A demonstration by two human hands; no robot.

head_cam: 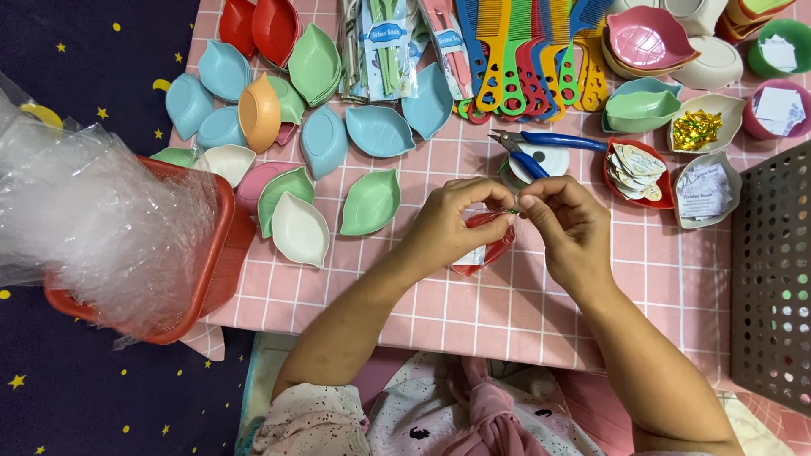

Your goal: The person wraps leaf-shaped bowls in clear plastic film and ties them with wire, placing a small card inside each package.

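My left hand [452,221] and my right hand [568,226] meet over the pink checked cloth [473,312]. Between them is a red leaf-shaped dish wrapped in clear plastic [483,247], with a white label on it. My left hand holds the wrapped dish from the left. The fingertips of both hands pinch the gathered top of the wrap, where a small green tie shows. Just beyond my hands lie blue-handled pliers [541,143] on a white roll [545,160].
Several leaf-shaped dishes in pastel colours [372,201] are spread at left and back. Coloured combs [524,59] lie at the back. A red basket of clear plastic bags [127,245] stands at left. Small dishes with labels [634,173] and gold bows [697,128] sit right, near a dark perforated crate [773,279].
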